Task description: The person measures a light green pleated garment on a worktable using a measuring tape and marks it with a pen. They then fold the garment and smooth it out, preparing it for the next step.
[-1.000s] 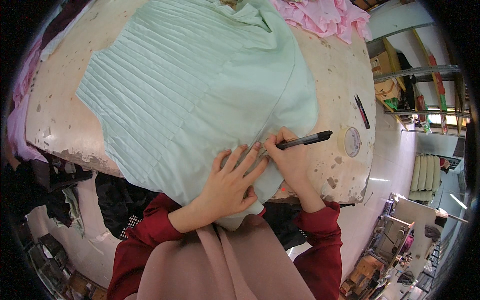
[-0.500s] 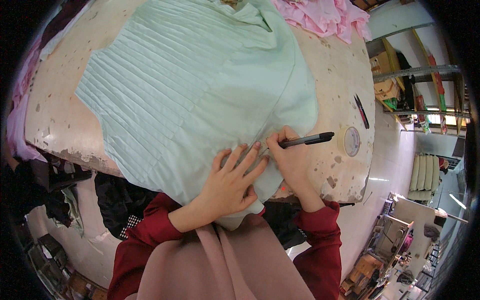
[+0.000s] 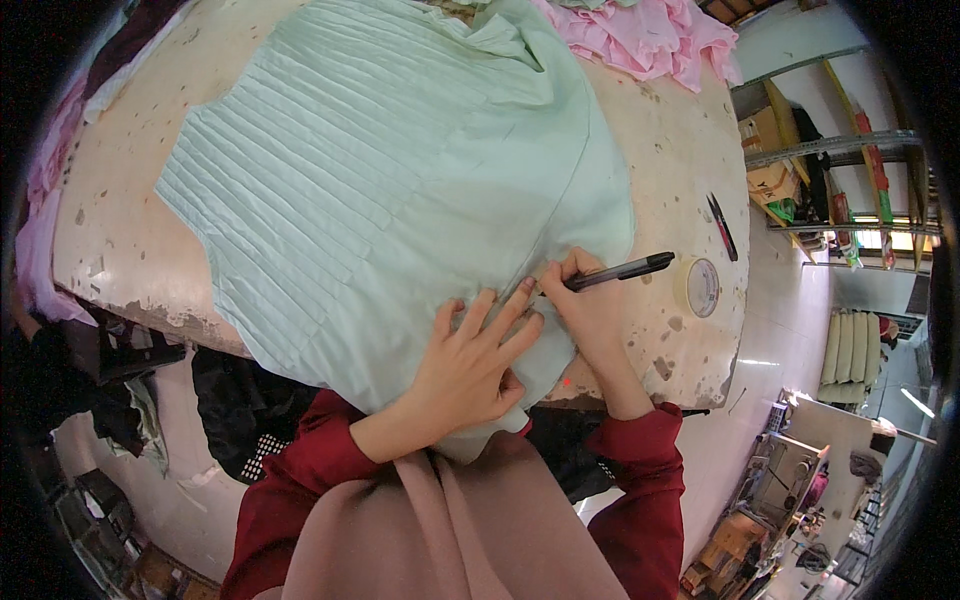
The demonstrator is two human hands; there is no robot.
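While the near part of a worn, cream-coloured table (image 3: 690, 150) bore the work, a round roll of pale yellow tape (image 3: 687, 288) sat on it just beside the rear end of a slim black-and-grey pen (image 3: 630, 268), and beyond the roll lay a narrow black-and-red tool with forked tips (image 3: 723, 230). A crumpled heap of pink fabric (image 3: 650, 40) covered the far right corner; metal shelving (image 3: 840, 145) stood past the right edge, and loose black cloth (image 3: 235, 400) hung below the table on the left. Both hands hid the near part of a pale mint-green pleated fabric piece (image 3: 300, 180). Compared with half a second before, the index finger of the left hand (image 3: 465, 375) had slid closer to the right fingertips, and the pen's rear end had tipped a little farther from the body. The left fingers were spread flat on the cloth; those of the right hand (image 3: 590, 310) pinched the pen near its tip, which they hid. The pen's long axis ran crosswise, rear end right and slightly away. The mint piece stretched lengthwise from the table's far side past its near edge, with pleats slanting from far left toward near right.
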